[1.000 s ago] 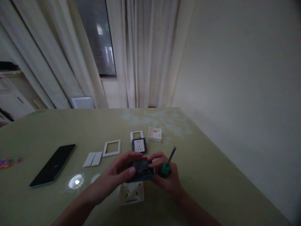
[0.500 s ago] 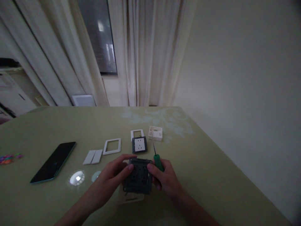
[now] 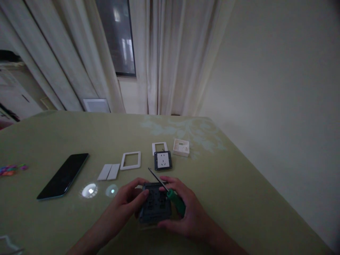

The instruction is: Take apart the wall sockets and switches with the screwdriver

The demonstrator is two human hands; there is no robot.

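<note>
A dark square wall-switch module [image 3: 154,209] is held low in front of me, its face with small slots turned up. My left hand [image 3: 126,201] grips its left side, thumb on top and fingers at the far edge. In my right hand [image 3: 190,209] lies a screwdriver [image 3: 176,203] with a green handle, its metal shaft slanting up and left above the module's far corner. The right fingers also touch the module's right side and near corner. A pale edge shows beneath the module, mostly hidden. Beyond the hands sits a dark-framed socket module [image 3: 163,160] with a white face.
A white frame [image 3: 130,160] lies beside two white switch plates [image 3: 108,172]. Behind the socket are another white frame [image 3: 159,144] and a white mounting box [image 3: 181,147]. A black tablet [image 3: 63,176] and small colourful pieces [image 3: 12,170] lie on the left of the green-covered table [image 3: 233,198].
The screwdriver has swung from pointing away to slanting left over the module. My right thumb has left the module's top for its near corner. The view has shifted slightly.
</note>
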